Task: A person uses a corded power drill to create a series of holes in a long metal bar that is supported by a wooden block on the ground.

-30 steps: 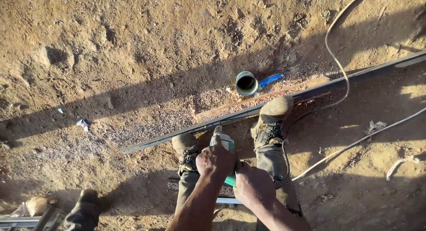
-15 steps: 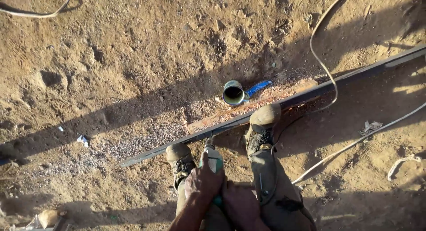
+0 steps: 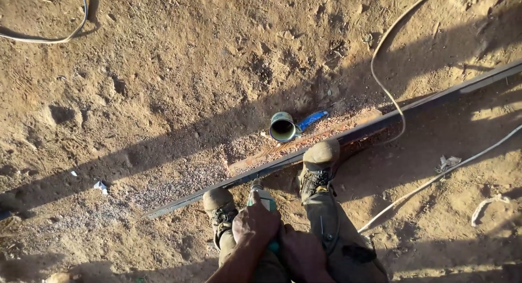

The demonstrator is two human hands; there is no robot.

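I look straight down at bare sandy ground. A long dark metal bar (image 3: 380,123) lies slanted across it, pinned under my two dusty boots (image 3: 318,166). Between the boots sits a teal power tool (image 3: 263,198), its head at the bar. My left hand (image 3: 255,224) is closed over the front of the tool's body. My right hand (image 3: 299,253) grips its rear, lower in the view. The back end of the tool is hidden under both hands.
A small tin can (image 3: 283,127) with a blue-handled brush (image 3: 312,120) stands just beyond the bar. A pale cable (image 3: 380,76) loops over the bar; a second one (image 3: 435,179) runs at the right. Another cable (image 3: 49,38) curves at top left. Paper scraps (image 3: 447,163) lie about.
The view has tilted down, so boots and hands sit lower. Both hands have slid back along the tool toward me and stay closed on it.
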